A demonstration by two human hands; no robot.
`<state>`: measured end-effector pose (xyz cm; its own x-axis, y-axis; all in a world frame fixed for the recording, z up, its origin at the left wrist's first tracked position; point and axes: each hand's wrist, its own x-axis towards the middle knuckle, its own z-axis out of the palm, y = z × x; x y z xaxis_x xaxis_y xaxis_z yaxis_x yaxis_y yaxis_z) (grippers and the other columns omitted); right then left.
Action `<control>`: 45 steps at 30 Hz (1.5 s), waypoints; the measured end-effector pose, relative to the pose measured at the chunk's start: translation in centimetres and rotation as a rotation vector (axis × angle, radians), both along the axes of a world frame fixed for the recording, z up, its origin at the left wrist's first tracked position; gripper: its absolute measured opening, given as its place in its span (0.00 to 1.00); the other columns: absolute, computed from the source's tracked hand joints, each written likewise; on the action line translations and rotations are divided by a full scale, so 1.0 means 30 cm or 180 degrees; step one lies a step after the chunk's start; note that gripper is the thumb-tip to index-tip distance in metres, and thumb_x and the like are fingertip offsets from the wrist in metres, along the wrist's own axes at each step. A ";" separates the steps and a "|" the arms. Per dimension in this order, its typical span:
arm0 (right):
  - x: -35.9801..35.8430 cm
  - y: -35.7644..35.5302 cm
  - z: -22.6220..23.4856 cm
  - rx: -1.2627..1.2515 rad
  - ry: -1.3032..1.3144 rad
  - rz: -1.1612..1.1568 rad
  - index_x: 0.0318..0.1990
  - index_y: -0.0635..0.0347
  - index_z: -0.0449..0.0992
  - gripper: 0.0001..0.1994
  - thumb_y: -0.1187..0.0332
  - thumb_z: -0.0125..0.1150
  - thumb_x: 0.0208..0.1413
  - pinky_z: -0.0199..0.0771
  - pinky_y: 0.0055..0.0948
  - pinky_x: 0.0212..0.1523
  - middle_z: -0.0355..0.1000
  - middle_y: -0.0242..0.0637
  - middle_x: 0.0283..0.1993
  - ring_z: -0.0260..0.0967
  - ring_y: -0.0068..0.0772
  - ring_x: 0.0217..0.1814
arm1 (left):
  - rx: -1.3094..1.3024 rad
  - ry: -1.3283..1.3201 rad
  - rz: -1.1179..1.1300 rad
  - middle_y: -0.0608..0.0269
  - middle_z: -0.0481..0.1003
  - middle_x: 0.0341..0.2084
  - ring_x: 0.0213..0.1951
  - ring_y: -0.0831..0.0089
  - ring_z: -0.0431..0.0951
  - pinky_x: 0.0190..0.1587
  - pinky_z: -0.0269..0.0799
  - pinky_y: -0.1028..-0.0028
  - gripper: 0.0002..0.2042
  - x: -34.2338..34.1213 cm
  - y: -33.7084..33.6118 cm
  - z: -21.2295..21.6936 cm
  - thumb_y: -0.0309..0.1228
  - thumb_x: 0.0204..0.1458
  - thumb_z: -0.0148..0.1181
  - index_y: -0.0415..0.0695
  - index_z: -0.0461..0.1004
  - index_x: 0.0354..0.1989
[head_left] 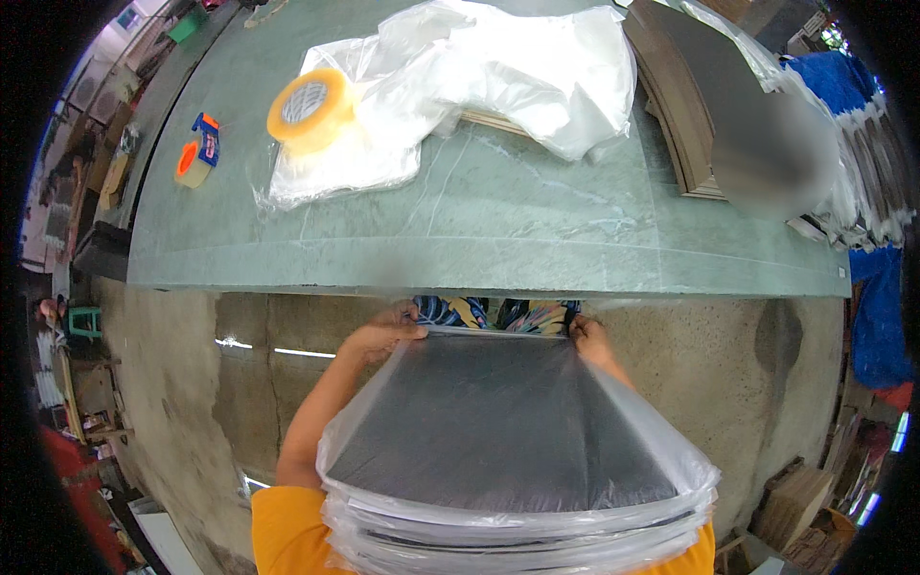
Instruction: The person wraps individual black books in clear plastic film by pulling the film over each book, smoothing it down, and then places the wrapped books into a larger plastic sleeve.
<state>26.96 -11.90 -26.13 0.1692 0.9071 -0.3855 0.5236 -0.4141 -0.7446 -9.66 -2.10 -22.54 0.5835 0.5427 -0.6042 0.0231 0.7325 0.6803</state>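
A stack of dark flat panels in a clear plastic bag (498, 422) rests against my body below the table edge. My left hand (383, 333) grips the far left corner of the bag, fingers curled over it. My right hand (589, 340) pinches the far right corner. Loose plastic hangs down both sides of the stack. A patterned blue and yellow cloth (494, 312) shows just beyond the stack, between my hands.
The green table (498, 230) lies ahead, carrying a yellow roll of tape (309, 107), crumpled clear plastic bags (498, 72), an orange and blue tape dispenser (196, 153) and a stack of dark panels (695, 91) at right. Concrete floor below; blue sacks at far right.
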 end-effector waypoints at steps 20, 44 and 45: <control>-0.076 -0.017 0.712 0.2702 0.2435 -0.0262 0.57 0.66 0.49 0.34 0.66 0.59 0.45 0.40 0.32 0.61 0.48 0.46 0.60 0.41 0.35 0.64 | 0.1535 0.0139 0.0986 0.57 0.59 0.48 0.50 0.64 0.58 0.52 0.53 0.65 0.26 0.109 -0.128 0.418 0.44 0.49 0.49 0.41 0.57 0.52; 0.123 0.395 1.380 0.4920 -0.0318 -0.0900 0.38 0.63 0.71 0.22 0.61 0.69 0.35 0.65 0.24 0.40 0.69 0.34 0.33 0.66 0.25 0.36 | 0.4764 0.0122 0.1843 0.58 0.65 0.44 0.46 0.71 0.63 0.50 0.55 0.73 0.33 0.479 0.465 1.099 0.50 0.44 0.56 0.35 0.57 0.51; 0.102 0.383 1.402 0.4850 -0.0472 -0.0552 0.36 0.63 0.72 0.21 0.60 0.69 0.34 0.65 0.23 0.39 0.69 0.34 0.32 0.66 0.25 0.35 | 0.5133 0.0049 0.1913 0.58 0.65 0.44 0.46 0.71 0.62 0.50 0.55 0.73 0.33 0.495 0.447 1.144 0.50 0.44 0.56 0.36 0.58 0.51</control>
